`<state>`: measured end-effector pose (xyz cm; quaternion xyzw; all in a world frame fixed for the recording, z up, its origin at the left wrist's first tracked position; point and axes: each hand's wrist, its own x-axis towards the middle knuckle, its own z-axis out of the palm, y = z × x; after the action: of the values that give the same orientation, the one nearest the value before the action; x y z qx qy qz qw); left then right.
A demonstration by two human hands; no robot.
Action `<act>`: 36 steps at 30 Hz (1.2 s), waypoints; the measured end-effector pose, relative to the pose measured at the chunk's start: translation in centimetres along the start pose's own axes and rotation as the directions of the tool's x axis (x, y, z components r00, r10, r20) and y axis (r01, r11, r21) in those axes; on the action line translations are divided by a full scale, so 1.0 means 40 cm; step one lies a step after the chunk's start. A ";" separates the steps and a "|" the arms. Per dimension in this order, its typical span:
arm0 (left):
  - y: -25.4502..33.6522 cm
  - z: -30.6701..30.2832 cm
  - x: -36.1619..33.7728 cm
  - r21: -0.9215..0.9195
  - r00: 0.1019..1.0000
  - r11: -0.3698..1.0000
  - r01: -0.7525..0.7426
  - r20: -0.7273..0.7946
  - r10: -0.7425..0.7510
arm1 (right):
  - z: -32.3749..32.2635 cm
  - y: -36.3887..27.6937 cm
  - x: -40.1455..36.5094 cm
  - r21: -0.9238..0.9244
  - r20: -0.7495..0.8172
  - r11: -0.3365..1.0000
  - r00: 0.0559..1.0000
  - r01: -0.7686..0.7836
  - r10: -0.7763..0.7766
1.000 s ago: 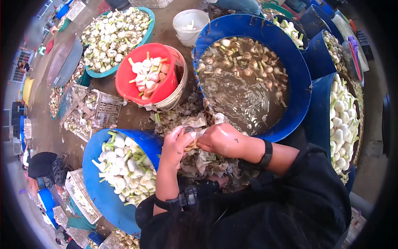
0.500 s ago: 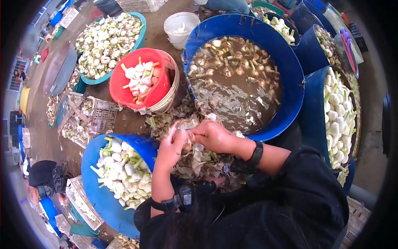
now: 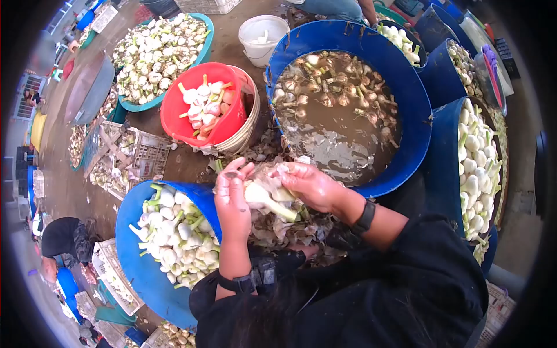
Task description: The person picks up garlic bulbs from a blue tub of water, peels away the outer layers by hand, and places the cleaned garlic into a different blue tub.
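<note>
Moved: vs. 0.5 s ago, hands spread a bit, bulb (image 3: 259, 194) now shows betw. them, ctr frame, stem (image 3: 284, 212) twd lower right.
L hand (image 3: 233, 188): fingers clamped on bulb.
R hand (image 3: 313, 185): fingers tog., seem to pinch skin (image 3: 268, 172) at bulb's upper side.
Skin tip: prob. best to grip bulb firm, pull in long strips, spare stem.
Edges: big tub (image 3: 416, 165) rim near R hand, upper right; tilted tub (image 3: 134, 278) just beside L forearm, lower left.
Room: low, over peelings (image 3: 281, 232), ctr.
</note>
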<state>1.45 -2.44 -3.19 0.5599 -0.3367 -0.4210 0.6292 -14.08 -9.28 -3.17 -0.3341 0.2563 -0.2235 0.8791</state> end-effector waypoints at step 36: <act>0.020 0.005 -0.032 0.549 0.946 0.834 0.052 -0.295 0.134 | 0.044 -0.061 0.047 -0.835 0.519 -0.061 0.747 0.547 -0.415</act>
<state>0.86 -1.33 -2.31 0.7701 -0.3484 -0.1959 0.4972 -12.13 -11.14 -0.90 -0.8905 0.1547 -0.2813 0.3223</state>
